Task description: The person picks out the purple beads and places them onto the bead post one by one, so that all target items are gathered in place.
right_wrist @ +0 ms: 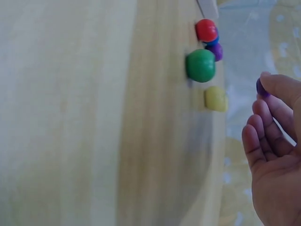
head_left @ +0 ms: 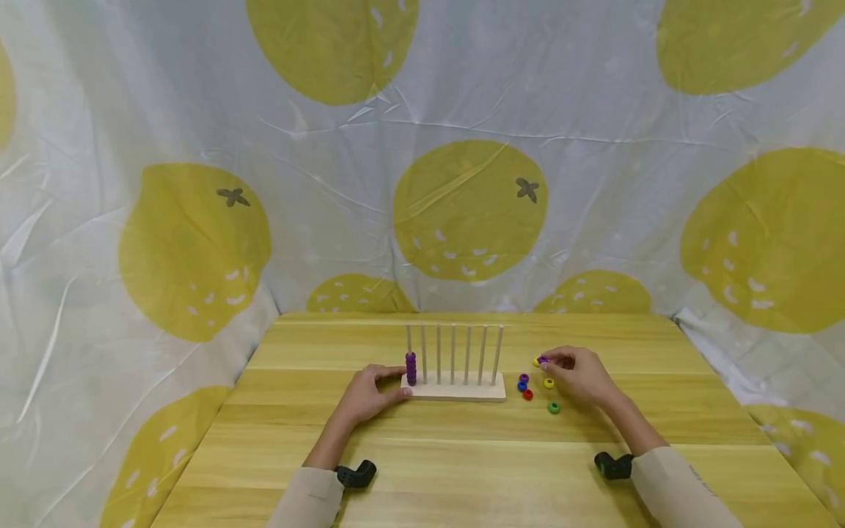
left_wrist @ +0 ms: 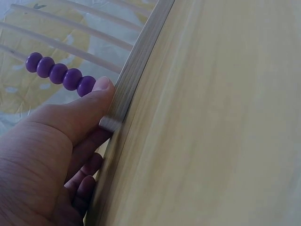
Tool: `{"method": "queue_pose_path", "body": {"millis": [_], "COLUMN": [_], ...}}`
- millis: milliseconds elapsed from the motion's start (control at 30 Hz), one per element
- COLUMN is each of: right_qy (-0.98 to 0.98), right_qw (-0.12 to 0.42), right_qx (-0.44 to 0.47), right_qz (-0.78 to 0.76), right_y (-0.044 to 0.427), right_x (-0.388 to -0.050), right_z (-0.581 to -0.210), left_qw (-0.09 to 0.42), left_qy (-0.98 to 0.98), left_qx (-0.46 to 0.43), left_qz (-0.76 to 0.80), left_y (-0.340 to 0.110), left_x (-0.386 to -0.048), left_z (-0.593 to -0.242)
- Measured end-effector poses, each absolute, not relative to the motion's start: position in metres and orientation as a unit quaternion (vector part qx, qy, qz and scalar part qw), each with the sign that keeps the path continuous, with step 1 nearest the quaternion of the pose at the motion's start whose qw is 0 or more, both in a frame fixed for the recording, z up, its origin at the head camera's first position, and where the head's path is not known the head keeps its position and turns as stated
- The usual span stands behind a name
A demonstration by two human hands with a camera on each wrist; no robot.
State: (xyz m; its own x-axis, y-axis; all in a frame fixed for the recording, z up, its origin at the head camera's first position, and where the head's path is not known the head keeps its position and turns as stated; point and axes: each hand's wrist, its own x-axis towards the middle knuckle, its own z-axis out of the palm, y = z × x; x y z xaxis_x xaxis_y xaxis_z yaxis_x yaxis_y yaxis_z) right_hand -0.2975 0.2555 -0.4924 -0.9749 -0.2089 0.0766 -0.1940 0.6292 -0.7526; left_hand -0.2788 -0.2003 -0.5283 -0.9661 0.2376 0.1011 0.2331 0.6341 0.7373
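A wooden peg stand (head_left: 458, 392) with several upright rods stands on the table, and its leftmost rod carries a stack of purple beads (head_left: 411, 369). My left hand (head_left: 366, 394) pinches the left end of the stand's base, the thumb at the front by the lowest bead in the left wrist view. Between thumb and fingertip my right hand (head_left: 584, 378) holds a purple bead (right_wrist: 261, 88), raised off the table in the right wrist view. A yellow bead (head_left: 536, 362) shows just beside those fingertips in the head view, partly hidden.
Loose beads lie right of the stand: a purple bead (head_left: 524, 378), a blue bead (head_left: 521, 386), a red bead (head_left: 528, 394), another yellow bead (head_left: 549, 383) and a green bead (head_left: 554, 408). A lemon-patterned cloth (head_left: 330, 220) hangs behind the wooden table (head_left: 462, 477).
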Motion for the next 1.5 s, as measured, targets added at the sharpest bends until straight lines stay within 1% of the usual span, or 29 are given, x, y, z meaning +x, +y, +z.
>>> {"method": "queue_pose_path", "body": {"millis": [133,667,967,1200,1500], "right_qy": [0.903,0.906,0.901,0.899,0.895], "right_qw": [-0.002,-0.005,-0.022,-0.047,-0.055], "right_qx": [-0.129,-0.161,-0.185,-0.195,-0.222], "right_qz": [-0.41,-0.391,-0.393,-0.388,-0.384], "right_y": [0.255,0.241,0.231,0.221,0.204], "right_x": [-0.296,-0.292,-0.288,-0.288,-0.29], "right_z": [-0.482,-0.443,-0.412,-0.394,-0.373], "left_qw": [0.003,0.007,0.004,0.005,0.004], "left_qy": [0.904,0.904,0.902,0.904,0.904], "left_qx": [0.131,0.127,0.125,0.129,0.122], "left_qz": [0.407,0.408,0.412,0.408,0.409], "left_y": [-0.201,-0.201,-0.201,-0.201,-0.201], "left_x": [-0.279,-0.279,-0.279,-0.281,-0.28], "left_z": [-0.529,-0.529,-0.529,-0.53,-0.53]}}
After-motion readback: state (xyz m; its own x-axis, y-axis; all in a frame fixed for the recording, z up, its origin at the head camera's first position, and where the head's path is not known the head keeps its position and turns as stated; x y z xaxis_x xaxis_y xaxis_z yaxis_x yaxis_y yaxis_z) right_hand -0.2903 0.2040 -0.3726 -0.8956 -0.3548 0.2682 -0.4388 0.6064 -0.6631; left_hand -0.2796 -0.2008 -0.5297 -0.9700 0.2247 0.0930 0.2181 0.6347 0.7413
